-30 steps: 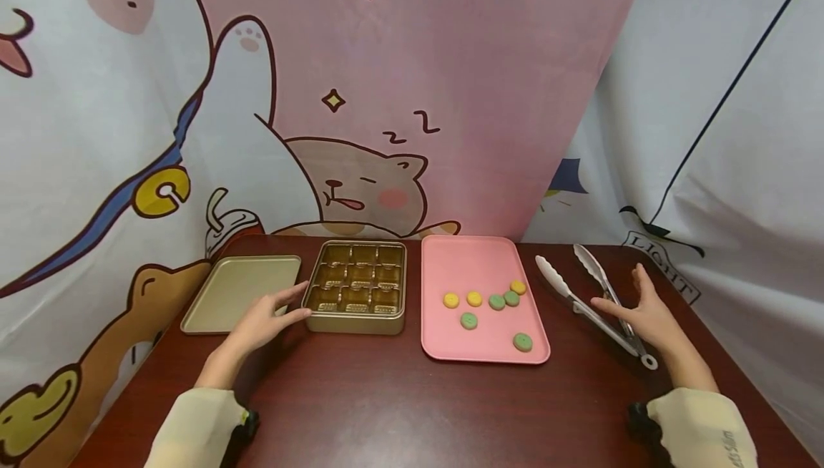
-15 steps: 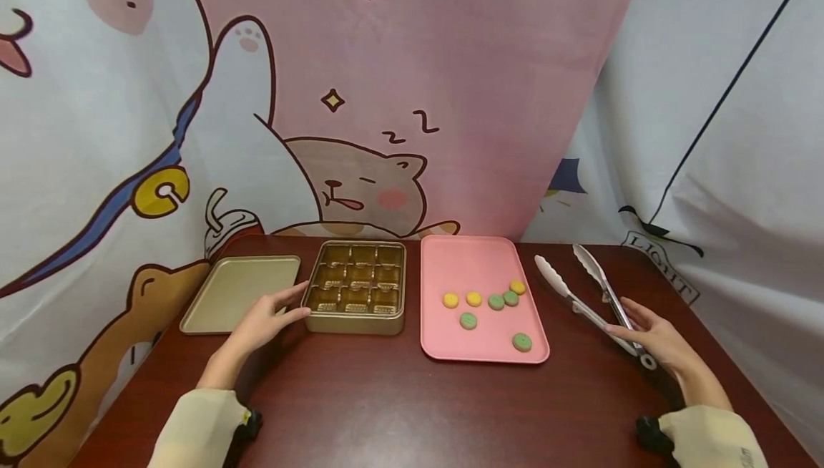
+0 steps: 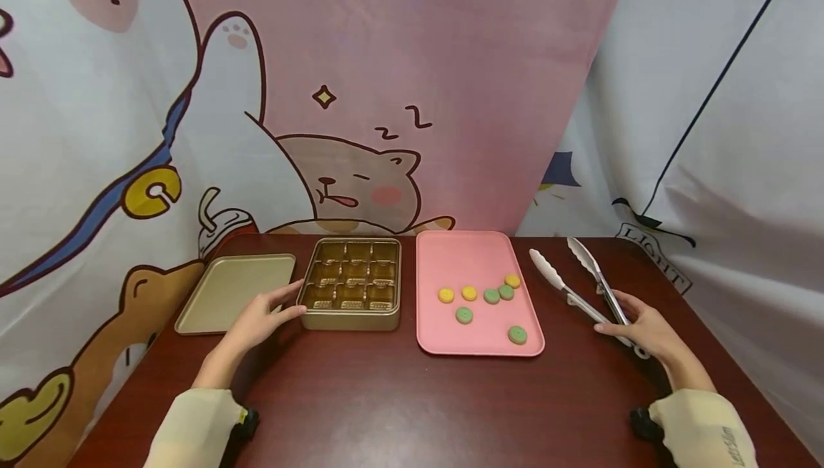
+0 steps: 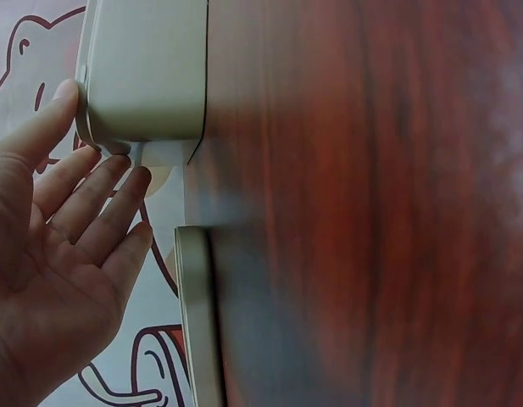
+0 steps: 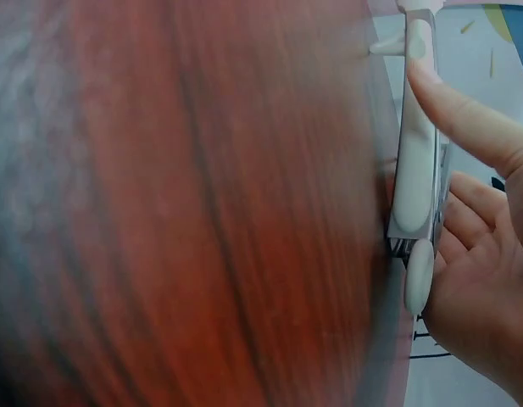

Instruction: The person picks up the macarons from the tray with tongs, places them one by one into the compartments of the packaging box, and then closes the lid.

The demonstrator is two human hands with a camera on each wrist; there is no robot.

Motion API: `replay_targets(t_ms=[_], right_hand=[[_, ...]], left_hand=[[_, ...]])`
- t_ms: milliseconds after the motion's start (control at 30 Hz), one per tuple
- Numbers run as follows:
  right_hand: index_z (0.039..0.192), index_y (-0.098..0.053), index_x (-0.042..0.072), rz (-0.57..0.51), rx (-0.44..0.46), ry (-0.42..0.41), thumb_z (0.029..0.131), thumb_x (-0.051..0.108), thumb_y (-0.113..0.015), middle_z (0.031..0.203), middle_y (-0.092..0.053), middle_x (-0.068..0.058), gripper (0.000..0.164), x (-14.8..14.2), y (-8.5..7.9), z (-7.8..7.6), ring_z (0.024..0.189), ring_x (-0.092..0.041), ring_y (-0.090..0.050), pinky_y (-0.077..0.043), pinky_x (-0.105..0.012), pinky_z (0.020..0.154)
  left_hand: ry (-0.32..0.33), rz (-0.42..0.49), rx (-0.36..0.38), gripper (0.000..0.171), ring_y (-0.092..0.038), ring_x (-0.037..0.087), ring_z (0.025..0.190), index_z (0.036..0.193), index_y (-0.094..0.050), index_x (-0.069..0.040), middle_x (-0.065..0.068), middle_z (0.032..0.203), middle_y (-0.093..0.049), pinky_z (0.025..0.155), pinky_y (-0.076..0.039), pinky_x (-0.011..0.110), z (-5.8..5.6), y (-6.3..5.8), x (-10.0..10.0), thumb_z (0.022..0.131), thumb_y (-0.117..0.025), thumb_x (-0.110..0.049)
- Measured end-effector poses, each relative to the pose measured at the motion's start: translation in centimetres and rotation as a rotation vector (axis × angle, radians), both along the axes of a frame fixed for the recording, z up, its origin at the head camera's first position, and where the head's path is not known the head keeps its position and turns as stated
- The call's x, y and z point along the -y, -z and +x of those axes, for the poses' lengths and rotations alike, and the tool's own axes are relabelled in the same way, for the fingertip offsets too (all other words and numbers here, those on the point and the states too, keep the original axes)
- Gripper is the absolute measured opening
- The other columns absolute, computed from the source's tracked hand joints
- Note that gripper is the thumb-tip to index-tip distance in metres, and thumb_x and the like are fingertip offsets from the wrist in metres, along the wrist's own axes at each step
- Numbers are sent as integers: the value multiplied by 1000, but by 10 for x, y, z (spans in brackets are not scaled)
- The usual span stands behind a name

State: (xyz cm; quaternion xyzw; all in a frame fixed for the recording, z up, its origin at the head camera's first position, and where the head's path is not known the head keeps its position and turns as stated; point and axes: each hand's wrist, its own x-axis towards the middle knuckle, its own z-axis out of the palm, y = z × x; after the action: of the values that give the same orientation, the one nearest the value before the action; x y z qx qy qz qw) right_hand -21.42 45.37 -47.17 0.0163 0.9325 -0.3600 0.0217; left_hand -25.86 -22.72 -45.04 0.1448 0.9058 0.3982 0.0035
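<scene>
At the left side of the gold square tin (image 3: 350, 320), my left hand (image 3: 257, 321) touches the wall and rim with thumb and fingertips, its fingers fairly straight. Inside the tin is a divided insert with several bare compartments. The left wrist view shows the tin (image 4: 147, 76) above the left palm (image 4: 75, 263). On the right, my right hand (image 3: 650, 328) holds the metal tongs (image 3: 582, 303) near the hinge end, their arms spread apart. In the right wrist view the thumb lies on one white-padded arm of the tongs (image 5: 414, 195), with the fingers at the other side.
A pink tray (image 3: 460, 260) holds several small round discs, some yellow (image 3: 446, 295), some green (image 3: 518, 335). Left of the tin lies a flat gold lid-like tray (image 3: 234, 293). A printed curtain (image 3: 489, 96) hangs behind the dark wooden table (image 3: 412, 411).
My right hand has come down onto the tongs and closed its thumb and fingers about them. The left hand stays at the tin. The head view has shifted slightly.
</scene>
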Motion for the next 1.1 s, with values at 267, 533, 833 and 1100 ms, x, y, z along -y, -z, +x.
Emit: replay_targets(t_ms=[267, 533, 833, 1100], right_hand=[[149, -31, -10, 69, -6, 32, 85, 32, -79, 143, -41, -43, 90, 2, -3, -3, 126, -54, -45, -44, -39, 85], [145, -40, -11, 56, -65, 70, 85, 28, -80, 130, -58, -37, 82, -4, 0, -7, 93, 7, -56, -37, -13, 69], [139, -44, -13, 8, -158, 24, 84, 19, -78, 100, -63, 22, 72, -3, 1, -15, 80, 13, -50, -37, -11, 68], [143, -43, -9, 109, -70, 46, 88, 42, -74, 128, -64, -29, 80, 6, -7, -16, 85, 13, -44, -36, -17, 70]], left_hand=[[-12, 12, 27, 63, -42, 46, 140, 150, -45, -8, 24, 153, -43, 112, -35, 62, 3, 5, 1, 96, -67, -31], [-14, 4, 2, 62, -44, 47, 138, 149, -46, -8, 24, 151, -45, 111, -37, 62, 0, 5, -1, 96, -67, -31], [-16, 2, -20, 61, -48, 46, 135, 148, -49, -7, 23, 149, -49, 110, -38, 60, -4, 6, -3, 94, -69, -30], [-21, 1, -7, 62, -45, 46, 137, 149, -48, -7, 24, 150, -46, 111, -37, 61, -4, 4, 0, 95, -68, -30]])
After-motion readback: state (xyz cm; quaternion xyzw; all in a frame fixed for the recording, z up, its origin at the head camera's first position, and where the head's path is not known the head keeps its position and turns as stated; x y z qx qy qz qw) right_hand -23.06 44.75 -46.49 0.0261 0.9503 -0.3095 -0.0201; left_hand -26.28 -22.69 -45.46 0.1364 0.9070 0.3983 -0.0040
